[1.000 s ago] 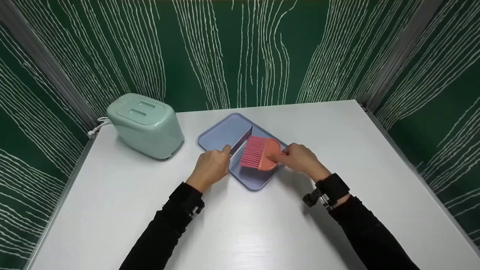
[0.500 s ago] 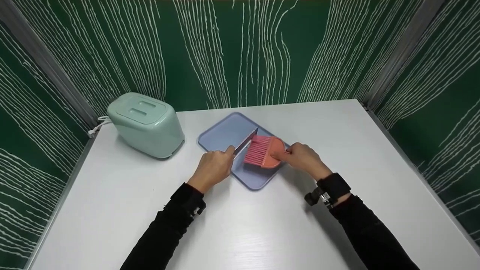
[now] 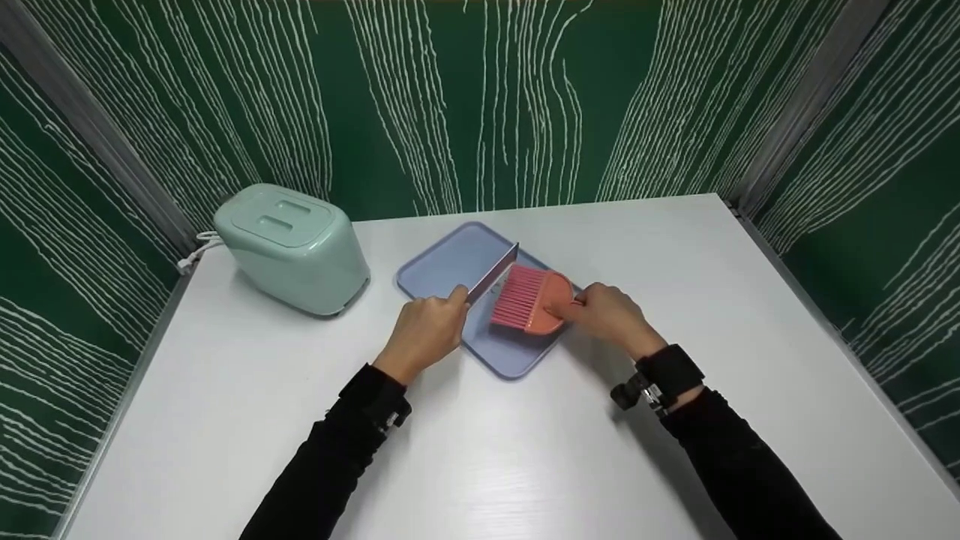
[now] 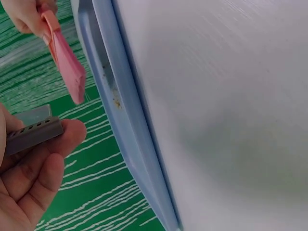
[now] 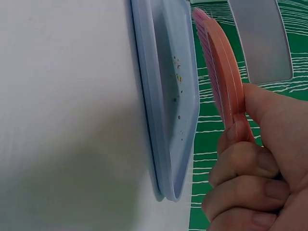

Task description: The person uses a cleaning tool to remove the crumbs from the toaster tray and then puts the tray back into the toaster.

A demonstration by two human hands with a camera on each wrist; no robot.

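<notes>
My left hand (image 3: 424, 330) grips one end of a thin metal crumb tray (image 3: 491, 274), held on edge above a blue tray (image 3: 442, 262). Its flat grey face shows in the right wrist view as a rounded rectangle, the metal crumb tray (image 5: 262, 41); a perforated edge shows in the left wrist view. In my right hand (image 3: 611, 319) is a small hand brush (image 3: 529, 300) with an orange body and pink bristles. The bristles point left toward the metal piece, over the blue tray; contact cannot be told. Small crumbs (image 5: 178, 77) lie scattered in the blue tray.
A mint-green toaster (image 3: 292, 251) stands at the back left of the white table (image 3: 480, 465), its white cord (image 3: 199, 251) behind it. Green walls (image 3: 517, 105) with white lines enclose the back and both sides.
The brush has shifted a little right and away from me over the last second. The metal crumb tray has also moved slightly right and tilted differently. Both hands keep their grips.
</notes>
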